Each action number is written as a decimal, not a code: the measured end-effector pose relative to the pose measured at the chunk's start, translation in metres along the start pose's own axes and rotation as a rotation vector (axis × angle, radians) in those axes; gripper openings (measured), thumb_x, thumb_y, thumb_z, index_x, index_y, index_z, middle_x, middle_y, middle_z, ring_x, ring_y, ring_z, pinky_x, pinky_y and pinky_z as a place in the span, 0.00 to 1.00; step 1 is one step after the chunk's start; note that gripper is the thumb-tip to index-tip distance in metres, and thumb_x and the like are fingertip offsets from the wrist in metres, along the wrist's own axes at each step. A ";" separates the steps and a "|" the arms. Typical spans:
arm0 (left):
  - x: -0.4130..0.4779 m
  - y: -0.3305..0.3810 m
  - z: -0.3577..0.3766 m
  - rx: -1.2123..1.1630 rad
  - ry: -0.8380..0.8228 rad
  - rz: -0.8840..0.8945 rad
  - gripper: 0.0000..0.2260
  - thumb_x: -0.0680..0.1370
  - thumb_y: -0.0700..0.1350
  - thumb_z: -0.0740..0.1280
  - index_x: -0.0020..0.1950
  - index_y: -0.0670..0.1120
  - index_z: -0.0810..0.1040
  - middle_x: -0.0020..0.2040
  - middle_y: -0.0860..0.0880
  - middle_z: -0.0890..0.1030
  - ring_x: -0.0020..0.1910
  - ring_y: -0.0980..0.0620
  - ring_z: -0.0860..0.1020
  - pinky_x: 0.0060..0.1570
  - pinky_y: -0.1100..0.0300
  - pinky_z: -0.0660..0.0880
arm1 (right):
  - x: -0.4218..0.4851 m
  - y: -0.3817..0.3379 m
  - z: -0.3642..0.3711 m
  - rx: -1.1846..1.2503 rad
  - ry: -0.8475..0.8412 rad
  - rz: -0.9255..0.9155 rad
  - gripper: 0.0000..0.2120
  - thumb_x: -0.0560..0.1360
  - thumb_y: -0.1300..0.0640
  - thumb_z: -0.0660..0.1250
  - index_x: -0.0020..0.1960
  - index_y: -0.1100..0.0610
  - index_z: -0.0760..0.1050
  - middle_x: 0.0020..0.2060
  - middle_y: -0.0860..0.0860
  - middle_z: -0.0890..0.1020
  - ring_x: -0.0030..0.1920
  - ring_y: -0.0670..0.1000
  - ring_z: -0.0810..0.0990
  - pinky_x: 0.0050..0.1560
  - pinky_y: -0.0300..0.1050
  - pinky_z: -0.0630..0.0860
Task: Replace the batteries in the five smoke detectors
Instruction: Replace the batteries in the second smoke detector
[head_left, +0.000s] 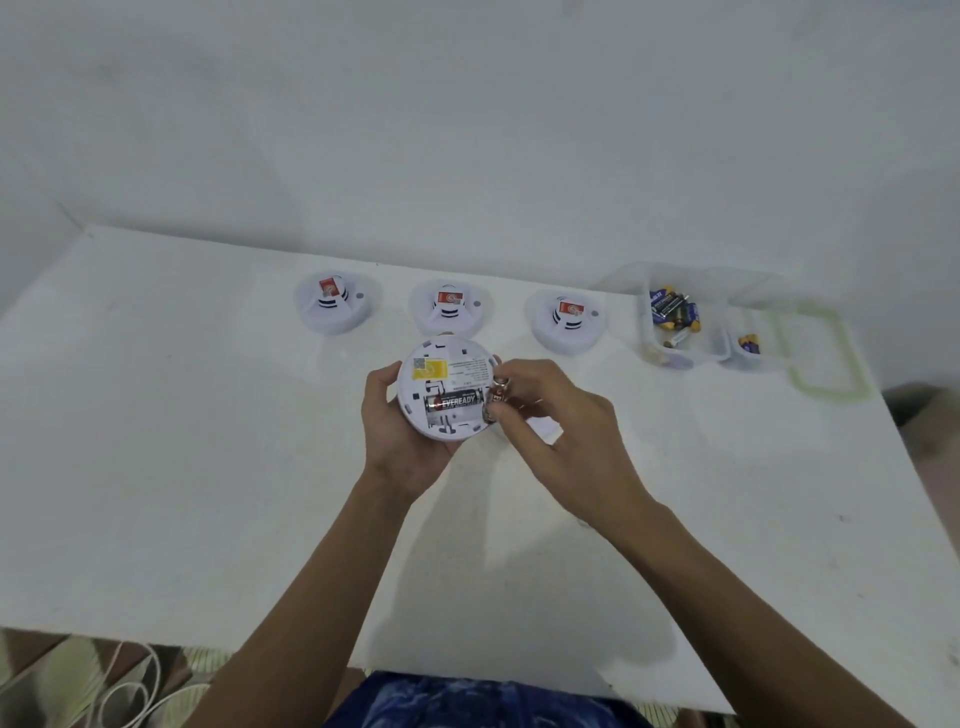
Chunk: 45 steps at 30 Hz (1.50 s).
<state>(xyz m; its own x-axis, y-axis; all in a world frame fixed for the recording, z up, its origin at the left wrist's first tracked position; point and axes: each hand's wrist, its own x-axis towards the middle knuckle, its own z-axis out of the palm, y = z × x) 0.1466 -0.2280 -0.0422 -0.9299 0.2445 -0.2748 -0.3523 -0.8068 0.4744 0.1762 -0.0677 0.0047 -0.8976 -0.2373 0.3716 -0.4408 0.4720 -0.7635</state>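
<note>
Four smoke detectors show: three stand in a row at the back of the white table (208, 415), the left detector (332, 304), the middle detector (451, 307) and the right detector (567, 317), and the held detector (447, 376) is cupped back-up in the left hand (395, 426) above the table's middle. One seated battery (456, 401) lies in its compartment; the right hand (556, 415) pinches a second battery (498, 392) at the detector's right edge. Two clear tubs stand at the right, a larger tub (675, 353) with a heap of batteries too jumbled to count and a small tub (748, 358) just beside it, by one green-rimmed lid (815, 387). A white piece (545, 431) under the right hand is mostly hidden and hard to make out
</note>
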 end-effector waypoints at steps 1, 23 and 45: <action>0.000 0.000 0.001 0.003 0.006 0.000 0.27 0.78 0.54 0.47 0.53 0.45 0.84 0.54 0.40 0.82 0.51 0.43 0.82 0.52 0.49 0.78 | 0.000 -0.002 0.003 0.017 0.033 0.014 0.12 0.76 0.60 0.68 0.58 0.58 0.75 0.49 0.50 0.83 0.47 0.44 0.81 0.48 0.37 0.79; 0.006 -0.009 0.016 0.013 0.024 0.083 0.24 0.78 0.56 0.50 0.55 0.48 0.83 0.61 0.40 0.79 0.66 0.36 0.72 0.71 0.40 0.60 | -0.007 0.000 0.031 -0.204 0.327 0.074 0.10 0.70 0.55 0.72 0.44 0.62 0.79 0.44 0.56 0.83 0.45 0.44 0.78 0.47 0.19 0.69; 0.009 0.006 0.028 -0.027 0.055 0.002 0.26 0.77 0.57 0.52 0.70 0.45 0.71 0.69 0.38 0.72 0.66 0.38 0.71 0.58 0.49 0.73 | -0.002 0.009 0.026 -0.547 0.258 -0.214 0.11 0.75 0.58 0.68 0.50 0.65 0.81 0.49 0.59 0.81 0.48 0.54 0.79 0.45 0.39 0.77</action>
<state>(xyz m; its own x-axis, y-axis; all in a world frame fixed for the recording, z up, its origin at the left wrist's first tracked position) 0.1334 -0.2161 -0.0183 -0.9230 0.2137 -0.3199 -0.3469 -0.8217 0.4521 0.1741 -0.0855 -0.0165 -0.7318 -0.1949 0.6531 -0.4885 0.8181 -0.3033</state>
